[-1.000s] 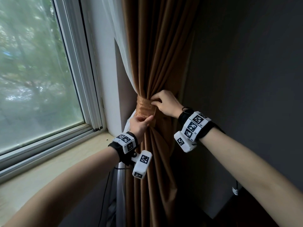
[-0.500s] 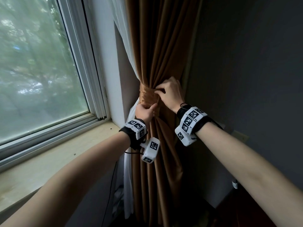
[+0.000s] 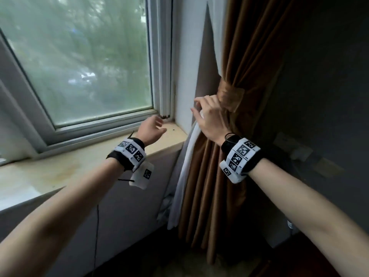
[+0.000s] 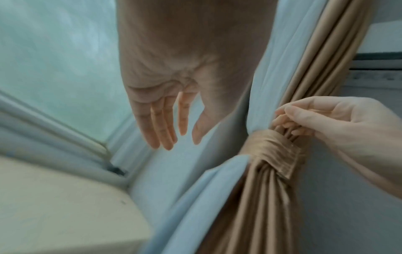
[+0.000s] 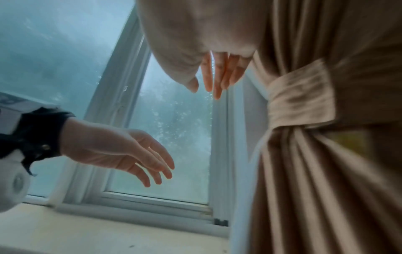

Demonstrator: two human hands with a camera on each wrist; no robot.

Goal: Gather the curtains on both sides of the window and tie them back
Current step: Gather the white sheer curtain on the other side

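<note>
The brown curtain hangs gathered at the right of the window, cinched by a brown tie band whose end flap sticks out to the right. A white sheer curtain hangs along its left edge, caught under the same band. My right hand hovers just left of the band with loosely spread fingers, holding nothing. My left hand is off the curtain, over the sill's right end, fingers straight and empty. The band shows wrapped round the folds in the left wrist view.
A pale window sill runs left from the curtain below the white window frame. A dark wall with a socket plate lies right of the curtain. A thin black cable hangs below the sill.
Both hands have let go of the tie band and curtain. The left hand moved left over the sill; the right drew back to the band's left. The view shifted left.
</note>
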